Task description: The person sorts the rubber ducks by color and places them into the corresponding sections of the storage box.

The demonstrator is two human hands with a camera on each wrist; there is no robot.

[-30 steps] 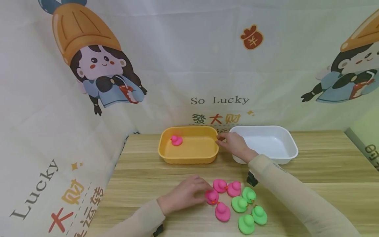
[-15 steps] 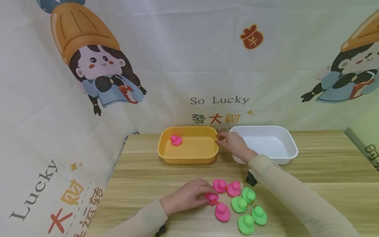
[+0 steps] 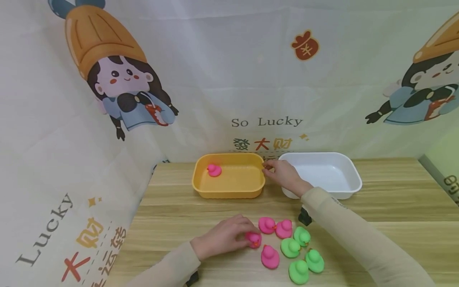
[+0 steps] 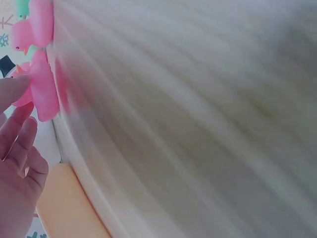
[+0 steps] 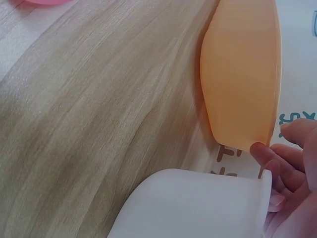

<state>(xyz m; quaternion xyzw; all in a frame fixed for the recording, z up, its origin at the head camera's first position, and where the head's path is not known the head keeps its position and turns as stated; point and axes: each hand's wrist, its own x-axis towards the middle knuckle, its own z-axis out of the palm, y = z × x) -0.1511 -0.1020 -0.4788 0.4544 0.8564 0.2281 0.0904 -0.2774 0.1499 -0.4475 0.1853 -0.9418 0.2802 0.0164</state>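
Observation:
My left hand [image 3: 227, 236] pinches a pink rubber duck [image 3: 254, 240] between thumb and fingertips, low over the table. The left wrist view shows the thumb at the duck's head, with another pink duck [image 4: 40, 25] beyond. My right hand [image 3: 285, 176] reaches between the two bins, its fingertips touching the right end of the yellow bin [image 3: 229, 194]. In the right wrist view, the index fingertip [image 5: 258, 148] meets that bin's end wall and the thumb stands apart from it. One pink duck [image 3: 214, 170] sits inside the yellow bin.
The white bin [image 3: 322, 194] stands right of the yellow one, partly under my right wrist. Other pink ducks [image 3: 269, 257] and several green ducks [image 3: 298, 272] cluster on the wooden table [image 3: 172, 215]. A printed cloth [image 3: 215, 79] hangs behind.
My left hand has closed round the pink duck, which has shifted slightly left, away from the other pink ducks. The right hand stays by the yellow bin's end.

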